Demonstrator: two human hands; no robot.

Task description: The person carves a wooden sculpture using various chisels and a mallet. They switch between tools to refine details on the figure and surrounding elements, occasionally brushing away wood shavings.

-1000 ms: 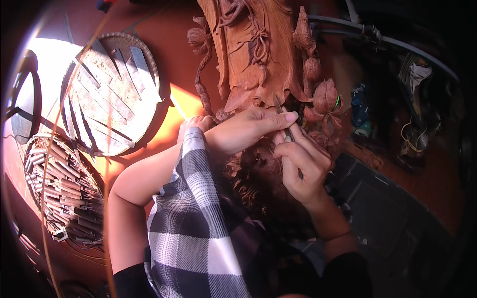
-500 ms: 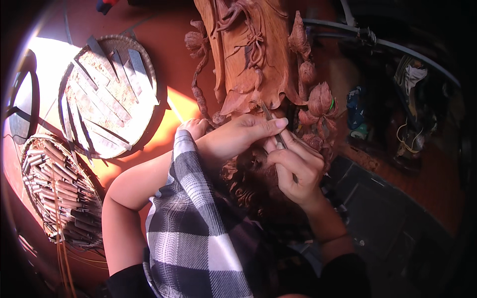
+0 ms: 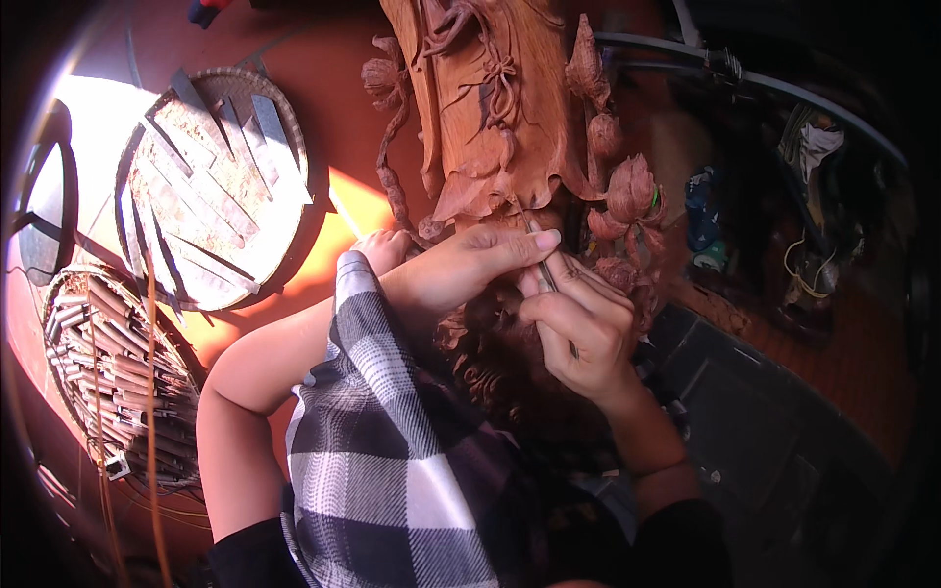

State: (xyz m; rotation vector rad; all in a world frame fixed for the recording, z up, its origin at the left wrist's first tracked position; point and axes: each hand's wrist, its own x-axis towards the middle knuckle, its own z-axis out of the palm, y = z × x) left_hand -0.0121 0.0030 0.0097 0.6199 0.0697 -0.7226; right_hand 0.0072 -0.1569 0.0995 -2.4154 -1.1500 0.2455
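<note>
Head cam had me looking straight down at a carving session from my end, far from the actual workbench action. Big reddish-brown wood carving (image 3: 470,137) stood at top centre, all twisty stems and leafy edges, with carved buds (image 3: 627,191) on stalks along its right side. Right hand (image 3: 586,318) had its fingers curled snugly around a slim metal tool (image 3: 546,272), which pointed up and a little left at the carving's lower edge. Left hand (image 3: 500,253) crossed over from the left, thumb laid against that same tool near its tip in a narrow pinch. Some of its fingers were hidden behind, so I couldn't see all of that grip. Tip was right by the wood, but I couldn't tell if it was actually biting in.

Plaid cloth (image 3: 377,431) ran up the middle, just under the left forearm. Off to the left I had a round woven tray (image 3: 300,142) with flat metal blades (image 3: 211,201) and wood shavings, and just below it a basket (image 3: 56,285) crammed with wooden-handled tools (image 3: 127,372).
</note>
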